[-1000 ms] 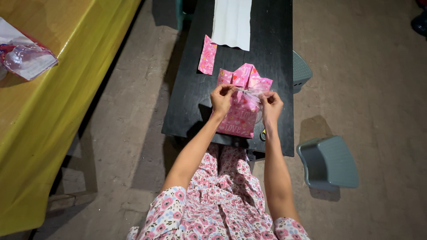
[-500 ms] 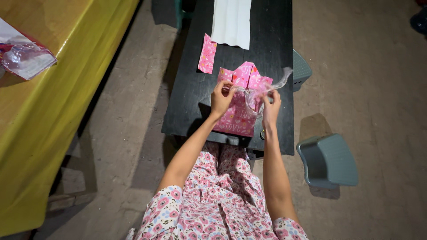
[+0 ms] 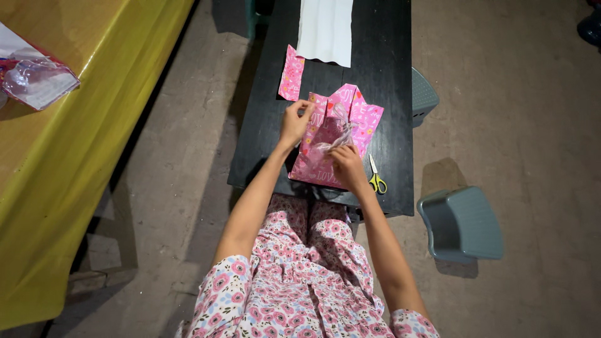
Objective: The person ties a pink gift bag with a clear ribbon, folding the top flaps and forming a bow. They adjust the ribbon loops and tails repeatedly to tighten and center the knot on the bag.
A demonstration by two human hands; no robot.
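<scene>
From the head camera, a pink patterned paper-wrapped package [image 3: 335, 139] lay flat near the near edge of a long black wooden table [image 3: 263, 144]. The left hand [image 3: 294, 123] pinched its far left corner with curled fingers. The right hand [image 3: 346, 166] was closed on a strip of clear crinkled plastic [image 3: 333, 141] lying across the package. Yellow-handled scissors [image 3: 375, 178] lay just right of that hand. A pink paper strip [image 3: 291, 73] and a white paper sheet [image 3: 325, 30] lay farther off.
</scene>
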